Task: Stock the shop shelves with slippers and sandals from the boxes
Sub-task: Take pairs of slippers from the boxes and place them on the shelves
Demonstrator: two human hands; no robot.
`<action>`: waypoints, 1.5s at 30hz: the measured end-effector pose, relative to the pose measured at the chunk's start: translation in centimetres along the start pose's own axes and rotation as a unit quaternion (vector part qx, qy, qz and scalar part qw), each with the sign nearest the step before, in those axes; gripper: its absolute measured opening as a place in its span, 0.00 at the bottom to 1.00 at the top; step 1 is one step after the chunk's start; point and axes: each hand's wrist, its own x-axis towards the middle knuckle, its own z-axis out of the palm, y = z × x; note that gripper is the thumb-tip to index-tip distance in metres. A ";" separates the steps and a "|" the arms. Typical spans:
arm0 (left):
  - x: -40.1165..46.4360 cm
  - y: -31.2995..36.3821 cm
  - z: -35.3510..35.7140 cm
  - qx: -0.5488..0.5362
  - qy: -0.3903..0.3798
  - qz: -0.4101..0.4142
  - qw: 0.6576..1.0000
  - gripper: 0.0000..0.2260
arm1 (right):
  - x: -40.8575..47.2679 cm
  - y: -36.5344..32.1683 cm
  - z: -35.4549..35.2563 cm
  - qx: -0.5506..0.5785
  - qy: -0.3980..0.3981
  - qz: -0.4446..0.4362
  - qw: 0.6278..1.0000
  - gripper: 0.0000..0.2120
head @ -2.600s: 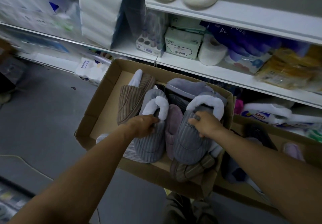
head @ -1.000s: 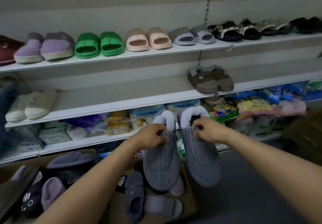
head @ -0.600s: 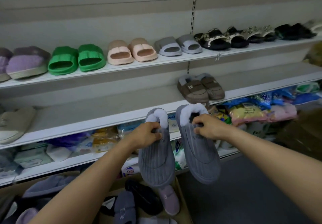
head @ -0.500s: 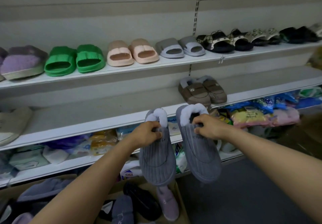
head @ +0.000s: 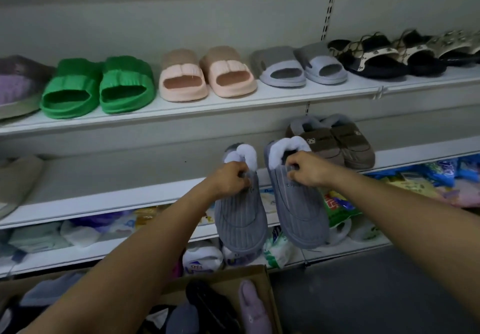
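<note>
1. Change, left: since the view into the box a moment back, your left hand point(head: 231, 179) has lifted the left grey slipper point(head: 240, 219) clear; its grip is pinched on the fleece collar and the slipper hangs toe-down in front of the middle shelf point(head: 104, 198).
2. Change, right: your right hand point(head: 305, 170) carries the right grey slipper point(head: 298, 211) the same way, grip curled round the collar. The pair has risen a little over the last half second and now hangs level with the shelf's front edge.
3. Meaning: I judge the pick-up done and the placing not yet done; both slippers are in the air, touching no shelf.
4. Open room, left: the middle shelf lies bare from the beige slipper point(head: 18, 180) at far left across to your hands.
5. Edges, right: the brown slippers point(head: 335, 144) stand just beside your right hand, so set down to their left.
6. Overhead: the top shelf point(head: 233, 103) carries green slides point(head: 98, 86), pink slides point(head: 207, 73) and grey slides point(head: 301, 66); its front lip overhangs the gap you need.
7. Below: the cardboard box point(head: 259, 274) sits under the slippers, holding more stock.
</note>
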 end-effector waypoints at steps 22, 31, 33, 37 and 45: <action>11.5 -3.7 2.6 0.001 0.074 -0.077 0.994 0.37 | 14.6 5.3 2.9 -0.007 0.001 -0.052 0.999 0.32; 6.9 -4.6 9.2 0.180 0.021 -0.061 0.982 0.60 | 7.6 7.1 8.6 -0.241 -0.056 -0.028 0.969 0.59; 7.7 -4.8 9.1 0.189 0.032 -0.051 0.980 0.59 | 8.2 7.1 8.8 -0.248 -0.041 -0.035 0.967 0.57; 10.0 -5.2 7.7 0.183 0.017 -0.035 0.982 0.59 | 10.1 8.0 8.5 -0.244 -0.024 -0.041 0.969 0.55; 13.2 -5.1 6.8 0.174 -0.001 -0.052 0.983 0.59 | 13.4 8.2 8.2 -0.238 -0.024 -0.022 0.971 0.53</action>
